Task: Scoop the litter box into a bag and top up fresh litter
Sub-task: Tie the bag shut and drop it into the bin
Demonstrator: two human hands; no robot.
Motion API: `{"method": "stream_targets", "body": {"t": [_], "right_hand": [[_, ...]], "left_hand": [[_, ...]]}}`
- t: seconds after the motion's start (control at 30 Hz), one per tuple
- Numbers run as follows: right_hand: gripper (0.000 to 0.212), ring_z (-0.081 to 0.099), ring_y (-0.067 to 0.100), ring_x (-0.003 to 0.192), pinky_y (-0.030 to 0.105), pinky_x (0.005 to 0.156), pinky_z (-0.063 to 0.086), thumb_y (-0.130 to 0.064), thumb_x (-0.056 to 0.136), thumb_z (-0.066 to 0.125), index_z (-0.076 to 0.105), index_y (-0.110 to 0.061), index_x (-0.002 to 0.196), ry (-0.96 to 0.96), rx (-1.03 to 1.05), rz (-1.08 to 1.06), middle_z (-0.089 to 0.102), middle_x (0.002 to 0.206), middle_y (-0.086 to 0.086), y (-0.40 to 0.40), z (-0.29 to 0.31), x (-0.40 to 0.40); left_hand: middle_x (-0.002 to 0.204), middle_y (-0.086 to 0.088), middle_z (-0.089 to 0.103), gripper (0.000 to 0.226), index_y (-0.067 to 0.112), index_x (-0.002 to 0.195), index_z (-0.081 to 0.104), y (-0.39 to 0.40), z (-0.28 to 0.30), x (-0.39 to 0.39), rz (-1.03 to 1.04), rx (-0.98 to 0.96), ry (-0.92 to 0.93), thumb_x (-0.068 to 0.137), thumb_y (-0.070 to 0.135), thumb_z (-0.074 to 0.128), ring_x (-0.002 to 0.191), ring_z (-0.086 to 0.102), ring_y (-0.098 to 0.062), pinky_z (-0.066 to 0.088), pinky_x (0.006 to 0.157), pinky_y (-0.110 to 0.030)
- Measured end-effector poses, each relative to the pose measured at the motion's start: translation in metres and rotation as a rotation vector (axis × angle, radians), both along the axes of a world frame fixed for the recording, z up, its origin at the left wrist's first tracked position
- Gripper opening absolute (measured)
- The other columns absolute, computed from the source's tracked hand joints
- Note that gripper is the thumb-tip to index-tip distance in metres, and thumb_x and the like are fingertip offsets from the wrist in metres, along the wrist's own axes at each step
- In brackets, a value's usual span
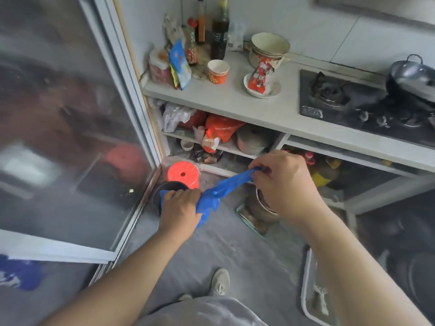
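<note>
Hands stretch a crumpled blue bag (220, 189) between them above the floor: left hand (180, 211) fisted round one end, right hand (286, 182) pinching the other, likely to pull it open for scooping. Litter box (306, 290) lies at lower right.

left hand (180, 208): knuckles up, fingers curled, gripping one end of blue plastic bag (217, 191) | right hand (284, 182): higher and further forward, fingertips pinching the other end | both forearms bare, reaching forward, bag stretched between hands
</note>
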State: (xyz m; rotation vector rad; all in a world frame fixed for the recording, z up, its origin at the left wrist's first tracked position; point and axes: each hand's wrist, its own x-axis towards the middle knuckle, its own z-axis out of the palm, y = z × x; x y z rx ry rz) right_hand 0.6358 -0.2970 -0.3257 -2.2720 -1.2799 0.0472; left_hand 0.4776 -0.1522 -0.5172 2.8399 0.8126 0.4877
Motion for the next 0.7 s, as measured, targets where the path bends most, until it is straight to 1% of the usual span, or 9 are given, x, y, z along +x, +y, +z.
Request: {"method": "stream_targets", "body": {"t": [0.07, 0.1, 0.13, 0.23, 0.33, 0.43, 0.53, 0.63, 0.7], "right_hand": [[0.02, 0.052, 0.01, 0.062, 0.017, 0.065, 0.045, 0.001, 0.074, 0.066, 0.077, -0.015, 0.082, 0.072, -0.016, 0.015, 0.054, 0.064, -0.014, 0.012, 0.002, 0.014], [0.021, 0.053, 0.006, 0.062, 0.012, 0.063, 0.042, 0.0, 0.075, 0.065, 0.077, -0.016, 0.083, 0.119, -0.032, 0.025, 0.055, 0.065, -0.016, 0.018, 0.003, 0.019], [0.021, 0.055, 0.006, 0.064, 0.013, 0.064, 0.043, -0.001, 0.077, 0.064, 0.077, -0.016, 0.084, 0.155, -0.043, 0.044, 0.057, 0.066, -0.016, 0.026, 0.003, 0.023], [0.019, 0.062, 0.015, 0.069, 0.027, 0.068, 0.05, -0.002, 0.078, 0.066, 0.078, -0.014, 0.085, 0.202, -0.073, 0.124, 0.066, 0.07, -0.006, 0.052, 0.002, 0.028], [0.017, 0.065, 0.017, 0.066, 0.033, 0.069, 0.052, -0.001, 0.077, 0.066, 0.077, -0.014, 0.082, 0.295, -0.166, 0.238, 0.069, 0.066, -0.001, 0.082, 0.0, 0.028], [0.017, 0.068, 0.017, 0.064, 0.037, 0.07, 0.056, 0.0, 0.077, 0.065, 0.074, -0.015, 0.081, 0.396, -0.244, 0.287, 0.071, 0.064, 0.001, 0.117, -0.008, 0.025], [0.017, 0.07, 0.019, 0.065, 0.038, 0.072, 0.058, 0.0, 0.076, 0.066, 0.073, -0.015, 0.081, 0.49, -0.291, 0.287, 0.071, 0.064, 0.002, 0.158, -0.026, 0.017], [0.018, 0.071, 0.019, 0.063, 0.039, 0.071, 0.06, 0.001, 0.075, 0.066, 0.073, -0.015, 0.08, 0.55, -0.334, 0.236, 0.071, 0.064, 0.003, 0.194, -0.048, 0.007], [0.019, 0.07, 0.021, 0.063, 0.041, 0.071, 0.06, 0.001, 0.075, 0.066, 0.072, -0.017, 0.078, 0.57, -0.378, 0.211, 0.071, 0.064, 0.004, 0.216, -0.065, -0.002]], "left_hand": [[0.059, 0.002, 0.052, 0.01, 0.02, 0.072, 0.052, 0.014, -0.006, 0.001, 0.04, 0.038, 0.028, 0.074, 0.011, 0.056, 0.056, 0.054, -0.028, 0.033, 0.062, -0.038], [0.061, 0.002, 0.053, 0.012, 0.02, 0.073, 0.051, 0.019, -0.008, 0.001, 0.062, 0.044, 0.032, 0.072, 0.009, 0.056, 0.058, 0.055, -0.028, 0.035, 0.063, -0.038], [0.061, 0.003, 0.053, 0.013, 0.021, 0.074, 0.051, 0.024, -0.009, 0.001, 0.09, 0.045, 0.034, 0.071, 0.008, 0.053, 0.059, 0.056, -0.027, 0.035, 0.063, -0.038], [0.059, 0.004, 0.053, 0.018, 0.02, 0.072, 0.05, 0.034, -0.01, -0.003, 0.17, -0.004, 0.041, 0.069, 0.009, 0.037, 0.056, 0.057, -0.026, 0.04, 0.063, -0.037], [0.058, 0.003, 0.054, 0.023, 0.018, 0.072, 0.051, 0.042, -0.016, -0.012, 0.207, -0.096, 0.068, 0.067, 0.014, 0.029, 0.054, 0.058, -0.027, 0.044, 0.062, -0.038], [0.067, 0.003, 0.059, 0.023, 0.017, 0.08, 0.058, 0.057, -0.021, -0.016, 0.228, -0.214, 0.064, 0.072, 0.021, 0.037, 0.065, 0.061, -0.028, 0.046, 0.066, -0.04], [0.079, 0.003, 0.065, 0.022, 0.015, 0.091, 0.063, 0.08, -0.034, -0.023, 0.231, -0.387, 0.017, 0.074, 0.026, 0.057, 0.076, 0.064, -0.028, 0.048, 0.073, -0.04], [0.103, -0.001, 0.07, 0.054, 0.012, 0.116, 0.063, 0.11, -0.046, -0.037, 0.211, -0.499, 0.069, 0.067, 0.032, 0.072, 0.098, 0.066, -0.027, 0.049, 0.089, -0.04], [0.116, -0.001, 0.067, 0.069, 0.012, 0.124, 0.06, 0.131, -0.05, -0.046, 0.157, -0.515, 0.095, 0.063, 0.041, 0.075, 0.107, 0.063, -0.025, 0.049, 0.094, -0.042]]}}
